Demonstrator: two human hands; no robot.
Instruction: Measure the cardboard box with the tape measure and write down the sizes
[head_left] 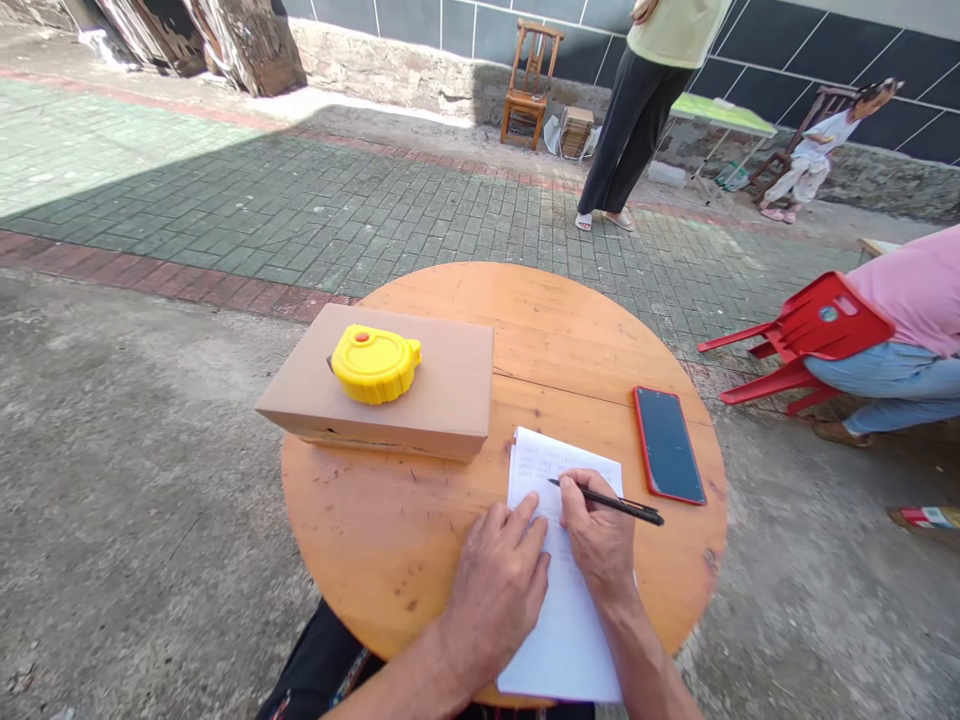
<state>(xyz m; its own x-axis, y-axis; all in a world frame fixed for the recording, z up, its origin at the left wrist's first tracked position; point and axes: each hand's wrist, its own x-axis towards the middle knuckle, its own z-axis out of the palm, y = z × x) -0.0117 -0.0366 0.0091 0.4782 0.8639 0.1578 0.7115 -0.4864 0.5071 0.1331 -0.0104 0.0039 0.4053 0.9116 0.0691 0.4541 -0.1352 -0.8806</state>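
My right hand (601, 540) is closed around a black pen (630, 507), its tip at the upper part of a white sheet of paper (562, 650). Several short rows of handwriting, too small to read, run across the top of the sheet. On the paper's left edge my left hand (501, 570) lies flat with its fingers stretched out. A closed cardboard box (450, 385) sits at the table's left side, and a yellow tape measure (377, 365) with a red button rests on its lid.
A phone (670, 445) in a red case lies right of the paper on the round wooden table (570, 320). Someone in pink sits on a red plastic chair (817, 320) at right. Beyond are a standing person (637, 120), a child (810, 160), a wooden chair (529, 85) and a green folding table (724, 115).
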